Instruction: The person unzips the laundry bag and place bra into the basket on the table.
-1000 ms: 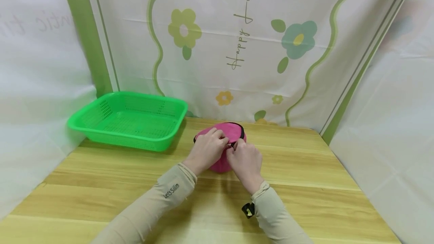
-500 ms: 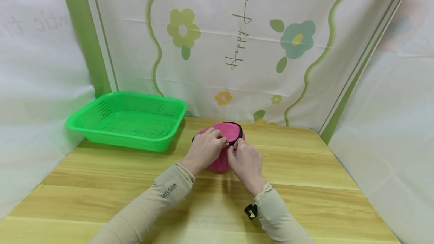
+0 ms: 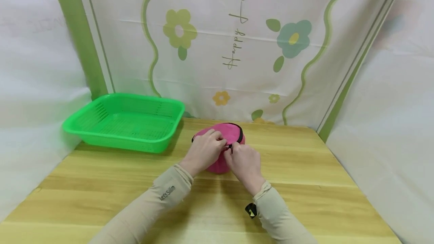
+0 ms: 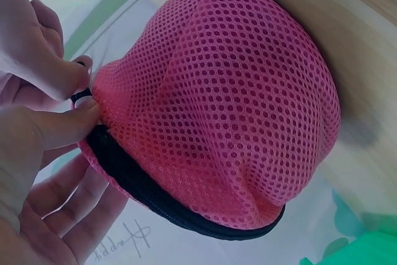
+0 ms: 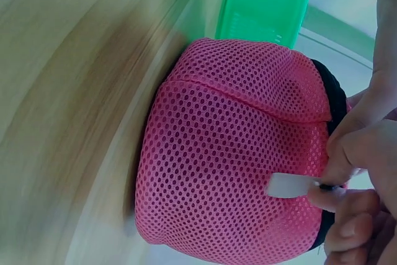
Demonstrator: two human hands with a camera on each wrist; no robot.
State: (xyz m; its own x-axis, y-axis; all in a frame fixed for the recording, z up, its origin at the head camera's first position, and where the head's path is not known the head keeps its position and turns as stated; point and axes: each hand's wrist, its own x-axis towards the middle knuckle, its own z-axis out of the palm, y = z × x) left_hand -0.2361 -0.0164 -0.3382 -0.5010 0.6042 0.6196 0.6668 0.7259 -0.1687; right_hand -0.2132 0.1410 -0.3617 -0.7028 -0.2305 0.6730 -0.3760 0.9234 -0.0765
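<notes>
A round pink mesh laundry bag (image 3: 230,131) with a black zipper (image 4: 146,190) around its top edge stands on the table. My left hand (image 3: 206,148) grips the bag's zippered edge, the thumb (image 4: 71,119) pressed on it and the other fingers spread behind. Right beside it, my right hand (image 3: 245,163) pinches a small black zipper pull (image 5: 329,187) between thumb and curled forefinger. A short white tag (image 5: 290,185) sticks out from these fingertips over the mesh. The mesh bulges, and its contents are hidden.
A green plastic basket (image 3: 123,143) with perforated walls stands at the back left of the wooden table (image 3: 305,206). White fabric with printed flowers (image 3: 203,59) rises behind the table and along both sides.
Both hands stay close together at the zipper, and the right hand shifts only slightly. The whole head view drifts a little to the left.
</notes>
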